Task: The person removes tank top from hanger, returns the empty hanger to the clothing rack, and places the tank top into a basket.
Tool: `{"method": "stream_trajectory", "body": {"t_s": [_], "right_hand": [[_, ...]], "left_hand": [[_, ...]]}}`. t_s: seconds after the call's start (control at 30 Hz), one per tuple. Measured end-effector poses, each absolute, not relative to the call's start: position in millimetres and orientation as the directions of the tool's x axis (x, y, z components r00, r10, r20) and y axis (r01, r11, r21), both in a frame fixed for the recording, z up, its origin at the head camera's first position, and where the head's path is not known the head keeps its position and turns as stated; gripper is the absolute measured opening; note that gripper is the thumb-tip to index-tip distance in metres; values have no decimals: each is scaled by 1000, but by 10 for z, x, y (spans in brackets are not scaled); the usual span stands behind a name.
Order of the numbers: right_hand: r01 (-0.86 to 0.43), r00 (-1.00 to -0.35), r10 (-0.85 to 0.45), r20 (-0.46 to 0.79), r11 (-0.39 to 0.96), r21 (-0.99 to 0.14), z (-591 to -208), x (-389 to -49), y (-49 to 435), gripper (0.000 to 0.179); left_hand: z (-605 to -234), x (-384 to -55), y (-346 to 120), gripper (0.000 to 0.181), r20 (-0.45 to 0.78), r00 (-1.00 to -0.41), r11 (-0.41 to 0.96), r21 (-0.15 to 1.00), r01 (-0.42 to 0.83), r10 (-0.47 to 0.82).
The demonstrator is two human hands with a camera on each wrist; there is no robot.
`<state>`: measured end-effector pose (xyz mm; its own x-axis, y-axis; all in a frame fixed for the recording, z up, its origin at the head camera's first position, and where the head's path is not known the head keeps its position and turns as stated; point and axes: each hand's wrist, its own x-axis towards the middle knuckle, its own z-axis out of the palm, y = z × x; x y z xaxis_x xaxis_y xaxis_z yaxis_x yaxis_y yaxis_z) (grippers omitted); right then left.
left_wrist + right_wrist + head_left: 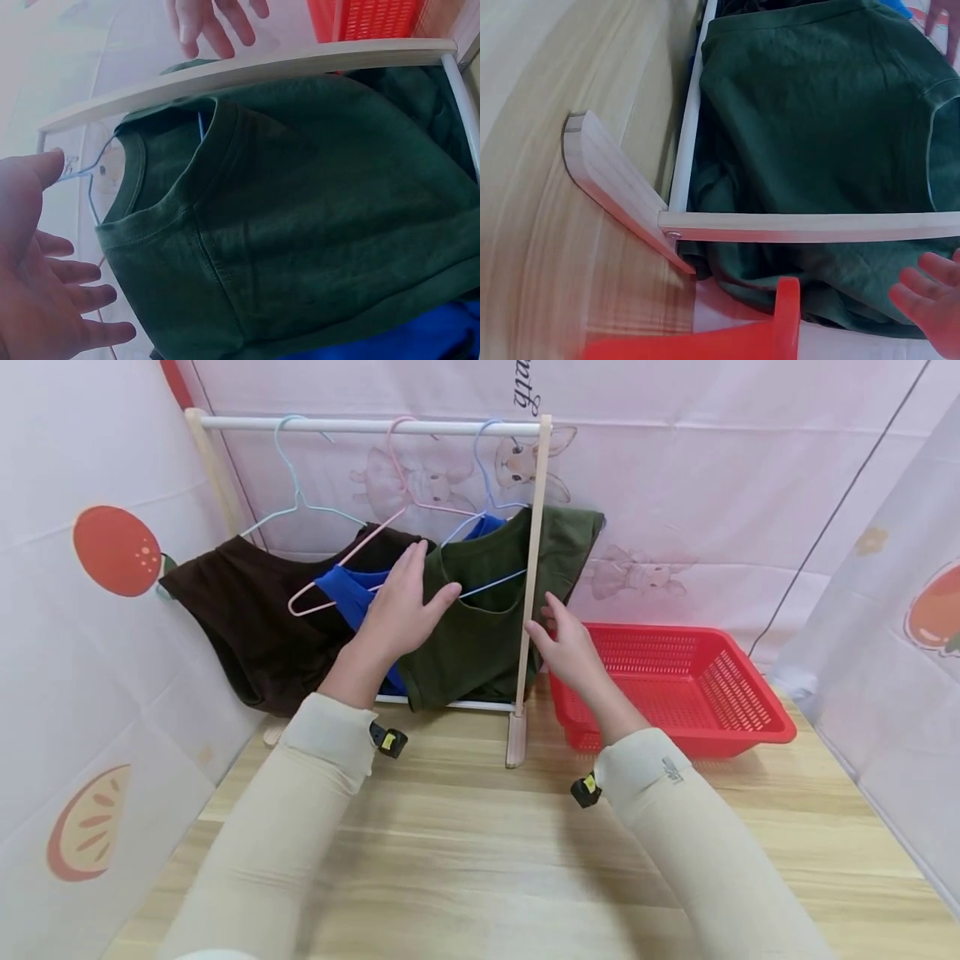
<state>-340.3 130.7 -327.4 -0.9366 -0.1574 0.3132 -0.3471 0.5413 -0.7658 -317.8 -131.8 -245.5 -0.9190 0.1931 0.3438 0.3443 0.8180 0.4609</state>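
A dark green top (480, 627) hangs on a blue hanger (489, 468) at the right end of a small clothes rack (337, 425). My left hand (401, 606) is at the green top's left side with fingers extended; in the left wrist view the hand (45, 277) shows spread fingers and an empty palm. My right hand (567, 643) is beside the rack's right post (534, 552), its fingers loosely bent and holding nothing. Between the tops, a blue garment (352, 593) hangs on a pink hanger (405, 468), partly hidden behind my left hand.
A dark brown top (262, 610) hangs on a mint hanger (296, 477) at the rack's left. The red plastic basket (675, 739) stands right of the rack on the wooden table (480, 860). Printed curtains (675, 485) enclose the table.
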Motion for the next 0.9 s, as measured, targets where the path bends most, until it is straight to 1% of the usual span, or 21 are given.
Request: {"method": "stream_trajectory", "body": {"t_s": [0.27, 0.6, 0.77, 0.9], "right_hand": [[-348, -933, -104, 343, 495, -796, -3214, -3606, 1156, 66], [-329, -930, -9, 367, 463, -823, -3194, -3729, 1033, 51], [-335, -930, -17, 366, 446, -830, -3215, -3776, 1032, 42], [-343, -932, -36, 360, 404, -848, -3251, -3805, 1062, 42]], "left_hand": [[-2191, -3379, -1177, 83, 275, -946, 834, 470, 290, 174], [-1975, -3613, -1000, 74, 250, -955, 786, 553, 275, 158], [-1950, -3694, -951, 68, 246, -958, 758, 594, 270, 148], [-1961, -3749, -929, 63, 250, -957, 758, 593, 273, 149]]}}
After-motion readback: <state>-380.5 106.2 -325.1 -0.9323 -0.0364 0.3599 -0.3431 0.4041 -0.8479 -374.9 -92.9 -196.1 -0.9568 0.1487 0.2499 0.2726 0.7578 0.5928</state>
